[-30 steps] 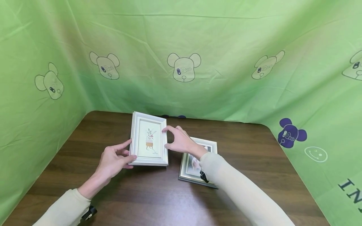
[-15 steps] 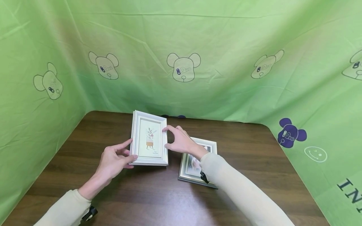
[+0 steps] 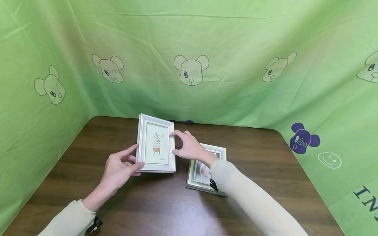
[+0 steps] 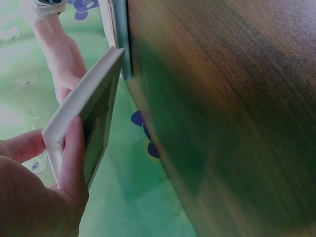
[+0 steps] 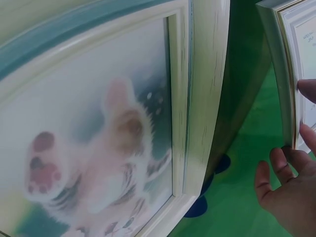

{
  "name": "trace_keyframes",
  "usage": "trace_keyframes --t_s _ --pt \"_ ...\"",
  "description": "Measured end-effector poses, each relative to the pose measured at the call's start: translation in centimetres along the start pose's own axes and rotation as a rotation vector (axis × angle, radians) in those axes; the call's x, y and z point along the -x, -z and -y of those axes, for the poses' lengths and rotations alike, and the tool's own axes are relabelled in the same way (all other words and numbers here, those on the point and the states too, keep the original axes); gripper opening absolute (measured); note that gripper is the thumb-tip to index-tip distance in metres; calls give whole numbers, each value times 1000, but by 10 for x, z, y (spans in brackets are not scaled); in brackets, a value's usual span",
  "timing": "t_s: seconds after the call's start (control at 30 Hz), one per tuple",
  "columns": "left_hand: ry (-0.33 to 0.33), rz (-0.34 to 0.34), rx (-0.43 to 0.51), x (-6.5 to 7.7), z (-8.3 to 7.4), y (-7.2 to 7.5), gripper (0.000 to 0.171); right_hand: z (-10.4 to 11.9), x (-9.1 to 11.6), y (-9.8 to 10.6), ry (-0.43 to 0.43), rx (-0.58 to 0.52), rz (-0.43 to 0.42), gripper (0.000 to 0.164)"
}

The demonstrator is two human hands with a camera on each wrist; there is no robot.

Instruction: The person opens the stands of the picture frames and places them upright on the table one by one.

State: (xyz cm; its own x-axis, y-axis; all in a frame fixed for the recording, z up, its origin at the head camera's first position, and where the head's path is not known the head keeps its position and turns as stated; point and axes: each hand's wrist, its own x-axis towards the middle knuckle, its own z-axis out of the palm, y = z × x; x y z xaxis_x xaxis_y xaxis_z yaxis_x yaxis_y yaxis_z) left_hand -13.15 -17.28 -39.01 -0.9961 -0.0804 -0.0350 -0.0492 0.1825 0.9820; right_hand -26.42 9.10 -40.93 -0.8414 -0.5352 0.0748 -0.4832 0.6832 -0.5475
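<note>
A white picture frame with a drawing of a potted plant is held up, tilted, above the table, facing the head camera. My left hand grips its lower left corner, the thumb on the front and other fingers along the side and behind. My right hand holds the right edge with thumb and index finger set apart along it. The left wrist view shows the frame's edge and dark back beside my left hand. A second picture frame, holding a photo of a furry animal, lies partly under my right forearm.
The brown wooden table has rounded far corners. A green cloth printed with bear heads hangs behind and at both sides. Black wrist straps show at both cuffs.
The held picture frame's top edge has risen slightly, tipping it a little more upright. Both hands keep their places on it; the second frame has not moved.
</note>
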Motion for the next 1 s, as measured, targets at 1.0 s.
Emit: trace_keyframes --t_s 1.0 --pt "-65 -53 -28 6 -5 -7 68 2 2 6 9 -20 -19 63"
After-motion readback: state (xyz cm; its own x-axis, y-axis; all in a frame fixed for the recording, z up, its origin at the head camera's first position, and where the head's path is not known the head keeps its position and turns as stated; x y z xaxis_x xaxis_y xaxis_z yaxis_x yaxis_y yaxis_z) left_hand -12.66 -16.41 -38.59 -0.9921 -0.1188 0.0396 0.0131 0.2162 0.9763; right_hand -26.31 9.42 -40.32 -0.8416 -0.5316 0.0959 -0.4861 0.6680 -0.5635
